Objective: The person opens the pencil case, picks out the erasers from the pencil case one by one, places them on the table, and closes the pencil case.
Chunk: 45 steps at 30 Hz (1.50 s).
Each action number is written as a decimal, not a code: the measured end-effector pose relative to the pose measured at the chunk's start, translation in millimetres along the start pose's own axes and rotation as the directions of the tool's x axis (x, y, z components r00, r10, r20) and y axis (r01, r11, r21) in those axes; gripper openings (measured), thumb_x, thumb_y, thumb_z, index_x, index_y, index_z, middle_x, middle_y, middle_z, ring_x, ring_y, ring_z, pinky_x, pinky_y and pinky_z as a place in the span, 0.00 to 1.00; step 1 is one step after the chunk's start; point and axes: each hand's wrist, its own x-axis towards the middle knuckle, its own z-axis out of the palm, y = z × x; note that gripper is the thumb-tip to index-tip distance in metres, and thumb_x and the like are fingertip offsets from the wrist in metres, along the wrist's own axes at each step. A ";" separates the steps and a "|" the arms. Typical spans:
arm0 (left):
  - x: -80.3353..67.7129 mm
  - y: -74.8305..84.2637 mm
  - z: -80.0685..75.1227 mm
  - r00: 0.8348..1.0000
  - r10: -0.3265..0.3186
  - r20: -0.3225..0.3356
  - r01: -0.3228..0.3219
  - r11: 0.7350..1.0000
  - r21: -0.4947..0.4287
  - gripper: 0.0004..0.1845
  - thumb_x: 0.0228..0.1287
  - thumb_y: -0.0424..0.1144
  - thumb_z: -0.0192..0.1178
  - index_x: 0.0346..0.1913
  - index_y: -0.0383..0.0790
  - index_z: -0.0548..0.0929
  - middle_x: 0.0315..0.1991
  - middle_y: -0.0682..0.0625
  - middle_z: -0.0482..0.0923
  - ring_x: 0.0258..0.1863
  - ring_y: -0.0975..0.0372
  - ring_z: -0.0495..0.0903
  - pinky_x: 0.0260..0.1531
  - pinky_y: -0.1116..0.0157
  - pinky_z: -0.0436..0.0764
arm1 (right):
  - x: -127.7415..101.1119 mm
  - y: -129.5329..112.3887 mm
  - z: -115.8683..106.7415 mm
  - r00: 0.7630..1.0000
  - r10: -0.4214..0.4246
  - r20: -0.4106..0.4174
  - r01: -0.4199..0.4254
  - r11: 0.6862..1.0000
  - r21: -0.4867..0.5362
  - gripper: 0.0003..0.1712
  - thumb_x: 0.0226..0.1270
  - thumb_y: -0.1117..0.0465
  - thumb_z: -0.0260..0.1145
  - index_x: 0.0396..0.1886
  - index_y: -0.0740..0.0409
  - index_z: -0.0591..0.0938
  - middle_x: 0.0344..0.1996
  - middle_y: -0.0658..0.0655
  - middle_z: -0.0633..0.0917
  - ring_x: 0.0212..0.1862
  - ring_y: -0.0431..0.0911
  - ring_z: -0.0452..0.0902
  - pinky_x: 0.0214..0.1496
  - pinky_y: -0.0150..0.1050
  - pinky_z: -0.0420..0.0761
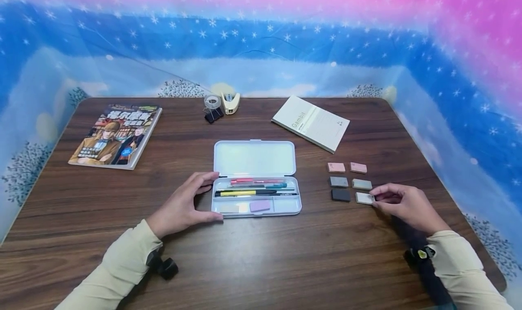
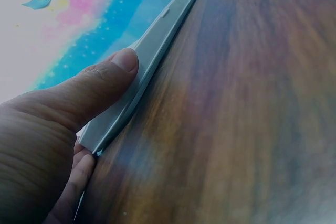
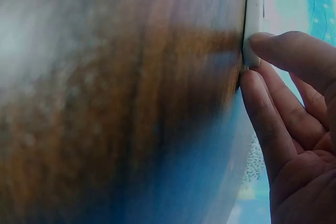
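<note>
An open white pencil case (image 1: 254, 158) lies mid-table, its lid tipped back. My left hand (image 1: 181, 205) grips its left end, thumb along the front edge and fingers at the back. Pens and a yellow-and-black pen (image 1: 244, 193) fill the long compartment; a purple eraser (image 1: 260, 205) and a pale eraser (image 1: 231, 208) lie in the front row. On the right, my right hand (image 1: 408, 205) pinches a white eraser (image 3: 253, 22) at its right end, thumb against its side. Around it sit a black eraser (image 1: 340, 195), a grey eraser (image 1: 338, 181), a pale grey-green eraser (image 1: 362, 184) and two pink erasers (image 1: 336, 167).
A comic-style book (image 1: 116, 138) lies at the left. Toward the back edge stand a tape roll (image 1: 212, 102), a black binder clip (image 1: 214, 115) and a cream stapler (image 1: 231, 104). Behind the erasers is a cream notebook (image 1: 311, 123). A patterned cloth hangs around the table.
</note>
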 end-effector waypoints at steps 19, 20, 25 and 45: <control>0.0 1.7 -0.9 1.000 -0.013 0.015 0.013 1.000 -0.011 0.51 0.53 0.34 0.84 0.77 0.33 0.64 0.72 0.38 0.66 0.73 0.48 0.69 0.73 0.61 0.74 | 27.5 -99.1 40.2 0.978 -0.180 -0.109 0.191 0.976 0.103 0.13 0.63 0.71 0.79 0.45 0.55 0.91 0.39 0.51 0.92 0.39 0.35 0.87 0.39 0.27 0.88; 0.0 1.9 -0.9 1.000 -0.013 0.016 0.013 1.000 -0.014 0.51 0.53 0.33 0.84 0.77 0.33 0.64 0.72 0.38 0.65 0.73 0.48 0.69 0.73 0.61 0.74 | 31.8 -110.0 47.6 0.973 -0.210 -0.095 0.220 0.968 0.119 0.13 0.63 0.72 0.78 0.44 0.55 0.91 0.39 0.50 0.92 0.38 0.36 0.87 0.38 0.27 0.89; -0.6 2.1 -1.1 1.000 -0.019 0.016 0.019 1.000 -0.018 0.51 0.53 0.33 0.84 0.77 0.33 0.64 0.72 0.38 0.65 0.73 0.48 0.69 0.73 0.62 0.73 | 54.4 -165.0 88.4 0.931 -0.365 0.018 0.352 0.911 0.214 0.11 0.64 0.73 0.77 0.43 0.57 0.91 0.39 0.49 0.91 0.39 0.38 0.87 0.43 0.33 0.91; -1.7 1.2 -3.2 0.999 -0.045 0.020 0.045 0.999 -0.030 0.50 0.55 0.35 0.83 0.77 0.36 0.65 0.73 0.40 0.65 0.74 0.49 0.68 0.74 0.62 0.73 | 108.1 -243.2 166.7 0.811 -0.472 0.346 0.466 0.878 0.107 0.07 0.69 0.66 0.76 0.43 0.53 0.92 0.40 0.46 0.92 0.40 0.34 0.82 0.47 0.32 0.87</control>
